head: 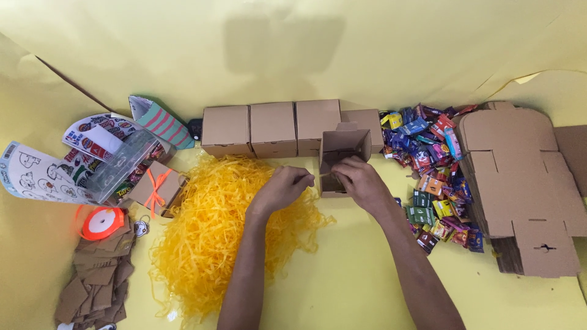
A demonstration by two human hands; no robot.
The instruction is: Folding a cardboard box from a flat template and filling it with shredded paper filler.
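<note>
At centre frame, the left hand (282, 188) pinches a few strands of yellow shredded paper (214, 226), fingers closed on them. The right hand (361, 180) grips the front edge of an open cardboard box (343, 150), fingers curled over it. Both hands meet just beside the box's opening. Closed boxes (272, 128) line up behind. Wrapped candies (431, 165) lie at right, beside flat box blanks (520, 177) on the yellow counter (342, 287).
</note>
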